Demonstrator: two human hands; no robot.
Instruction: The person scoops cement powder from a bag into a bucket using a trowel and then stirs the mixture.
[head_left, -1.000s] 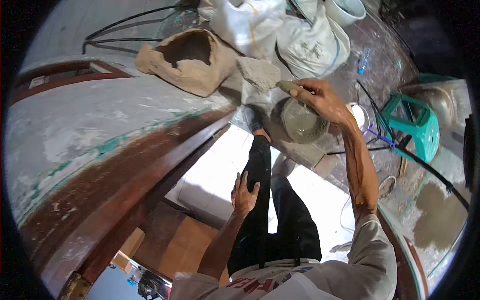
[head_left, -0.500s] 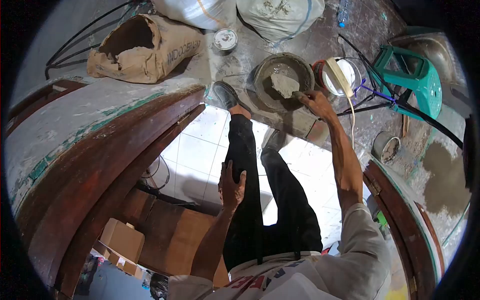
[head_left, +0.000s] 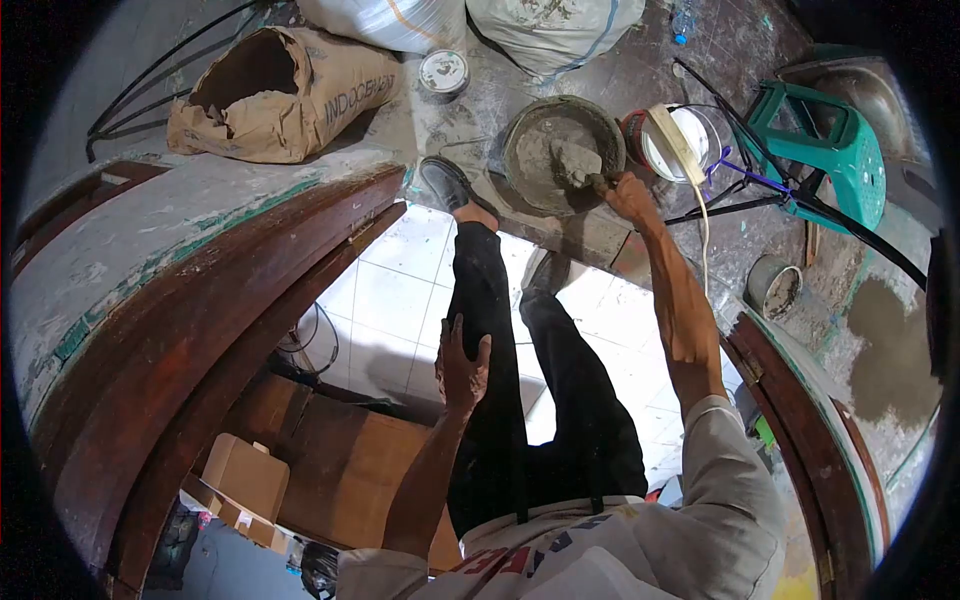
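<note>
My right hand (head_left: 630,198) is closed round the handle of a trowel (head_left: 578,163), whose blade rests in grey wet mortar inside a round bucket (head_left: 510,175). Mortar clings to the blade and hides part of it. Over my left thigh, my left hand (head_left: 462,372) is held with fingers apart and nothing in it. A torn paper cement bag (head_left: 350,85) lies on its side at the upper left. Right of the mortar bucket stands a white paint pail (head_left: 690,140) with a power strip (head_left: 676,145) across its top.
Two white sacks (head_left: 555,35) stand at the top, near a small lidded tub (head_left: 443,72). A green stool (head_left: 850,165) lies tipped at the right among black cables. Below it sits a small metal pot (head_left: 775,288). Wooden frames (head_left: 250,300) flank my legs; cardboard (head_left: 370,470) lies lower left.
The trowel blade has turned and shifted slightly right within the mortar, and its load looks smaller. My right hand has turned with it. My left hand stays over my thigh.
</note>
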